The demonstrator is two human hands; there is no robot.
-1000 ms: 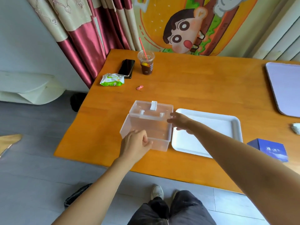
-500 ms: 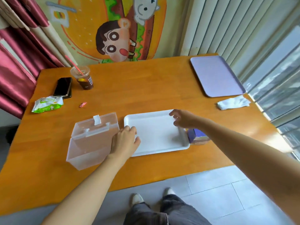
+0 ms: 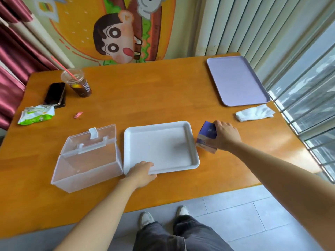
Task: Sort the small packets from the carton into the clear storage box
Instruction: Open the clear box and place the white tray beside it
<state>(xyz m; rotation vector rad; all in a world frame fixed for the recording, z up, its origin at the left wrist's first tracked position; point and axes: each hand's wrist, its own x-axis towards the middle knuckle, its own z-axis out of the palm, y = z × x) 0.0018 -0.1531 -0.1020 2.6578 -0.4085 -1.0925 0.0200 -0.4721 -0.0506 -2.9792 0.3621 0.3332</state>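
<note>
Head view looks down on a wide orange wooden table (image 3: 145, 105) that fills most of the picture. A lilac tray (image 3: 235, 82) lies flat at the far right corner. A white tray (image 3: 159, 145) sits near the front edge, about midway across.

Just left of the white tray, and touching its near-left corner, stands the clear storage box (image 3: 87, 160). Its hinged lid is swung up and back, so the top is open. The table's wood shows through its walls.

The person's left hand (image 3: 141, 172) rests on the near-left corner of the white tray. Its fingers lie loosely bent over the rim and hold nothing. Whether the thumb hooks under the edge cannot be told.

The right hand (image 3: 226, 136) reaches to the right of the white tray and grips the carton (image 3: 206, 136), with its fingers curled over the far right side. This small purple and white carton sits just beside the tray's right rim. It is tilted, with its purple top leaning toward the tray. What it holds is hidden.

A crumpled white cloth (image 3: 253, 113) lies near the lilac tray's front edge. A green and white packet (image 3: 36, 114) lies at the far left, with a dark phone (image 3: 55, 94) just behind it. A lidded cup (image 3: 79, 84) of dark drink with a red straw stands beside the phone. A tiny pink wrapper (image 3: 78, 114) lies alone between the packet and the box.
</note>
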